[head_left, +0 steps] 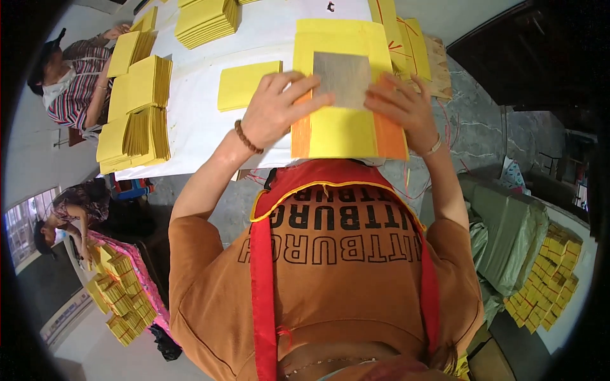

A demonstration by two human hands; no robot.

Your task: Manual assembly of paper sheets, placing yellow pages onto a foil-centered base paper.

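In front of me on the white table lies a yellow paper sheet (343, 136) with a silvery grey square (343, 79) in its middle and orange bands down both sides. My left hand (277, 105) rests at the left edge of that square, thumb and fingers stretched out and apart. At the square's right edge is my right hand (401, 108), its fingers spread over the paper and slightly blurred by motion. Whether other sheets lie beneath this one cannot be told. Just left of my left hand sits a small flat yellow paper pile (248, 86).
Fanned yellow stacks (140, 82) line the table's left edge, with another stack (204, 24) farther back. Tied yellow bundles (413, 47) lie at the right. A co-worker in stripes (79, 86) sits left; another person (79, 209) works behind. Green-wrapped bulk (508, 235) stands at right.
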